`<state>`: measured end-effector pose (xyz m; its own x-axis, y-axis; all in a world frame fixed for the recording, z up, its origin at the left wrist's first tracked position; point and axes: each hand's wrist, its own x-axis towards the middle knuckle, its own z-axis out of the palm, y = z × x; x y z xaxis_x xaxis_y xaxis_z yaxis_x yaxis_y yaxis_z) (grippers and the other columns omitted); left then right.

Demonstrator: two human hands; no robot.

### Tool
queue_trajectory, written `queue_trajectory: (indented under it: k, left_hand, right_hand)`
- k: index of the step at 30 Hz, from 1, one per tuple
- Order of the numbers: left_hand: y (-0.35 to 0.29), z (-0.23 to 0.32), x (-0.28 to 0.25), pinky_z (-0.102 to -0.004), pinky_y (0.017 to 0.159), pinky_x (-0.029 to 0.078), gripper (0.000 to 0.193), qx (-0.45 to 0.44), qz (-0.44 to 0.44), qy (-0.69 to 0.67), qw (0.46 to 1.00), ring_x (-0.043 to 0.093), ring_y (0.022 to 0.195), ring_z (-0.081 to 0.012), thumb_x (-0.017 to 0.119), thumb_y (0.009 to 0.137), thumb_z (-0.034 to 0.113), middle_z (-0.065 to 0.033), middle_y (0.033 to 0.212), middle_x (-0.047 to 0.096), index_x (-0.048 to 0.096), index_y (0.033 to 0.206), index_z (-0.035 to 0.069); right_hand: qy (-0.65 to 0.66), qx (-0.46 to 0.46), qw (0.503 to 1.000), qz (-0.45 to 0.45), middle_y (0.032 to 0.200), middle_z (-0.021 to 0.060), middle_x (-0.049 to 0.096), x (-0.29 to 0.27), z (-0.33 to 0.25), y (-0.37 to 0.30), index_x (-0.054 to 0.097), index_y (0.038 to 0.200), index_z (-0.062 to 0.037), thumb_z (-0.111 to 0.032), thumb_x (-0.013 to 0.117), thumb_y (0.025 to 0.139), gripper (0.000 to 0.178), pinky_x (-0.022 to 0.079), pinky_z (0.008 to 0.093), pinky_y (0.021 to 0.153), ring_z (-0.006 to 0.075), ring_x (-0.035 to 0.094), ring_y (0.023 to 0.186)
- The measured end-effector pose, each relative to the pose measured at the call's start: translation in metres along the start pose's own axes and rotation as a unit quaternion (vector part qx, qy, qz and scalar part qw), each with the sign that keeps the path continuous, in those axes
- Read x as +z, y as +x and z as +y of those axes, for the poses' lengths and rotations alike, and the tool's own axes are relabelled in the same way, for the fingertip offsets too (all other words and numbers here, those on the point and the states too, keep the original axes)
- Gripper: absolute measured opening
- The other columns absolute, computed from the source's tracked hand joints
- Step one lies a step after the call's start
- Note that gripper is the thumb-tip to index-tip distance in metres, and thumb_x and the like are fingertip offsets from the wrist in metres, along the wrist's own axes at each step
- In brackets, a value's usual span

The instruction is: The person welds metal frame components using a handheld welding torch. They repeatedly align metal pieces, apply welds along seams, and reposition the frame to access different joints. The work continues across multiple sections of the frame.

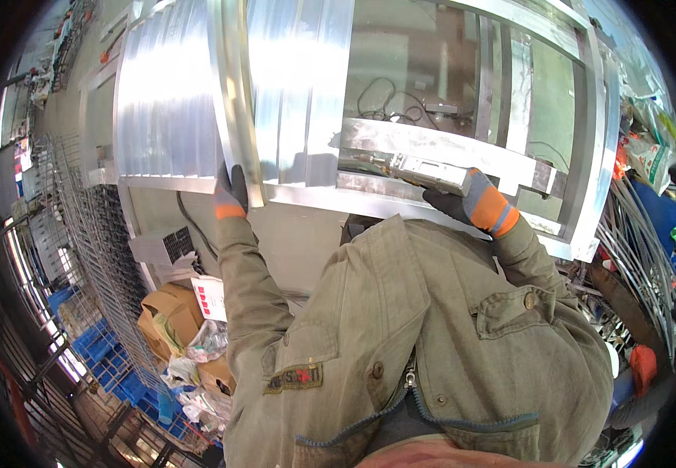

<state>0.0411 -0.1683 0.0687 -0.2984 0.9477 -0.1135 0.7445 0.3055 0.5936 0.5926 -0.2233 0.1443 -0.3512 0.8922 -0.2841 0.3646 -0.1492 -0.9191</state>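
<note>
My left hand [232, 195], in a black, grey and orange glove, grips the near end of a long metal channel [235, 101]. The channel lies lengthwise across ribbed, shiny metal sheets [170, 101] and juts past their near edge. In my right hand [474, 204], gloved alike, is a silver box-shaped tool [434, 173] with a narrow, brassy front end pointing left. I cannot make out its exact kind. It is held just above the near rail of a metal frame [385, 204]. My right fingertips are partly hidden beneath the tool.
A dark cable [392, 101] lies within the frame's opening. Left of me stand stacked wire mesh panels [92, 226] and a cardboard box [168, 316] among plastic bags. Thin metal rods [642, 261] and more bags crowd the right side.
</note>
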Motion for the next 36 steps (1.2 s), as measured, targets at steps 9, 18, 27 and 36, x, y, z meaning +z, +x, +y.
queue_trajectory:
  k: [9,18,27,36]
  left_hand:
    - [-0.041,0.032,0.08,-0.0394,0.107,0.052,0.05,0.006,-0.011,-0.139,0.99,0.067,0.123,-0.0264,0.065,0.109,0.028,-0.0213,0.131,0.071,0.062,0.141,-0.011]
    - [-0.073,0.08,0.15,-0.0441,0.099,0.054,0.05,0.065,-0.033,-0.106,0.992,0.07,0.113,-0.0327,0.062,0.108,0.03,-0.0231,0.125,0.072,0.061,0.141,-0.008]
    - [-0.06,0.059,0.192,-0.0433,0.104,0.054,0.052,0.025,-0.095,-0.125,0.987,0.071,0.118,-0.0363,0.065,0.107,0.037,-0.026,0.128,0.073,0.067,0.136,-0.007]
    - [-0.062,0.08,0.196,-0.0415,0.098,0.056,0.048,0.044,-0.1,-0.128,0.986,0.072,0.107,-0.0297,0.068,0.106,0.036,-0.0209,0.118,0.076,0.069,0.133,-0.005]
  right_hand:
    - [-0.097,-0.022,0.995,0.016,0.113,0.0154,0.08,-0.008,0.031,-0.037,0.074,0.128,-0.0029,-0.021,0.082,0.095,0.038,0.06,0.039,0.087,0.0269,0.076,0.098]
    - [-0.137,-0.057,0.985,0.082,0.1,0.0193,0.078,-0.005,0.049,-0.057,0.076,0.116,-0.0088,-0.032,0.077,0.095,0.031,0.059,0.0462,0.078,0.04,0.074,0.09]
    - [-0.145,-0.018,0.987,0.067,0.102,0.0158,0.078,0.002,0.061,-0.061,0.074,0.119,-0.0071,-0.024,0.079,0.095,0.029,0.059,0.043,0.08,0.0356,0.075,0.09]
    - [-0.116,-0.011,0.991,0.072,0.096,0.0201,0.077,0.011,0.071,-0.055,0.075,0.11,-0.0082,-0.038,0.079,0.093,0.034,0.058,0.0489,0.078,0.0428,0.074,0.09]
